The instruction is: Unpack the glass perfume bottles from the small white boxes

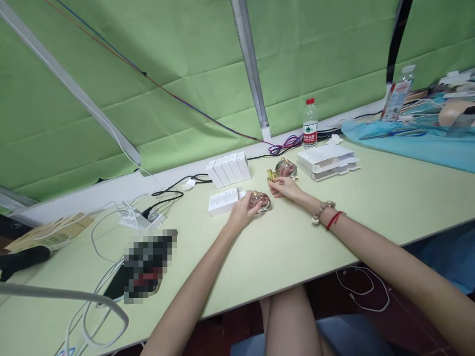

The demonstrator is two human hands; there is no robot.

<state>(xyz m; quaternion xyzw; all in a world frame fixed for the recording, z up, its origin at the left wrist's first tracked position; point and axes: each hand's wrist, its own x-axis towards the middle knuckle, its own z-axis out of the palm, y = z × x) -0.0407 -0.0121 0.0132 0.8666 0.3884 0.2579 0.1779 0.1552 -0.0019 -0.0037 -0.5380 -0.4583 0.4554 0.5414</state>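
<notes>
My left hand (242, 211) is wrapped round a rounded clear glass bottle (264, 201) with a gold neck and pinkish-brown contents, resting on the table. Just left of it lies a white carton (222, 201) with its flap end toward the hand. My right hand (285, 189) pinches at a small gold cap (270, 175); its fingertips partly hide it, and another gold piece stands close by. A second similar glass bottle (286, 168) sits behind the right hand.
Several white cartons (229, 169) stand in a row behind. White open trays or boxes (328, 160) lie at right, near a water bottle (310, 123). A power strip (143, 219) with cables and a blurred dark object (148, 267) occupy the left. Blue cloth (415, 148) covers the far right.
</notes>
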